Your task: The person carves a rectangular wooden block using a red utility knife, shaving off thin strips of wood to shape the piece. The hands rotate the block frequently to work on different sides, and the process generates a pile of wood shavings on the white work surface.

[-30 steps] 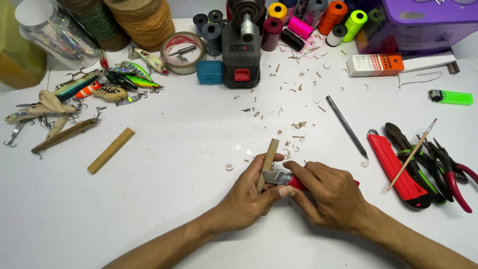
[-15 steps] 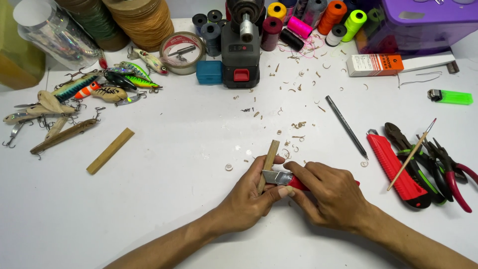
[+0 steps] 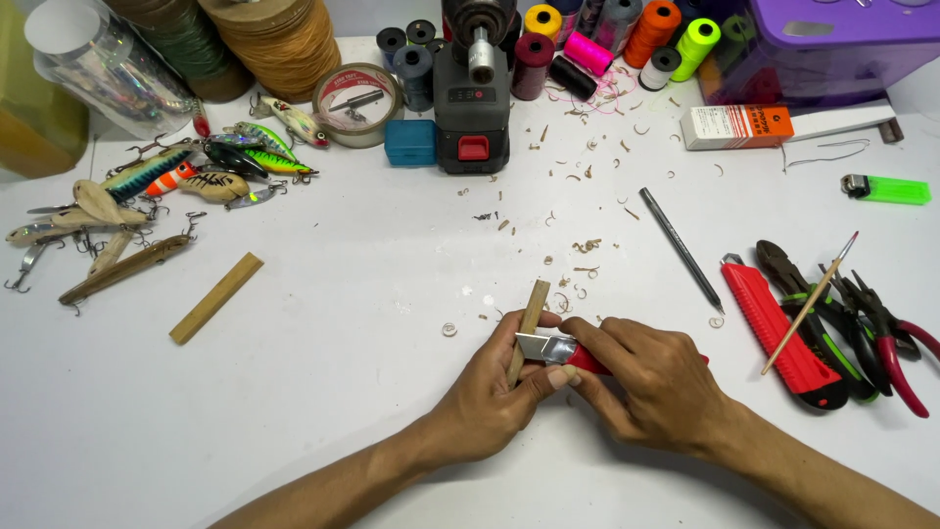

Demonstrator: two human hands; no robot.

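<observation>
white table (image 3: 323, 392), wood shavings (image 3: 586, 245), fishing lures (image 3: 186, 176)

Red knife (image 3: 587, 359), tan stick (image 3: 530, 315), green lighter (image 3: 886, 189).

Open white table (image 3: 323, 392) left of the hands, red cutter (image 3: 783, 333) and pliers (image 3: 881, 333) crowding right

bright, even light falls from above on the white worktop (image 3: 323, 392), with no glare. soft, short shadows lie just under the left hand (image 3: 494, 387) and right hand (image 3: 656, 382). focus is sharp around the hands; straight edges bow slightly far from them, toward the corners.
</observation>
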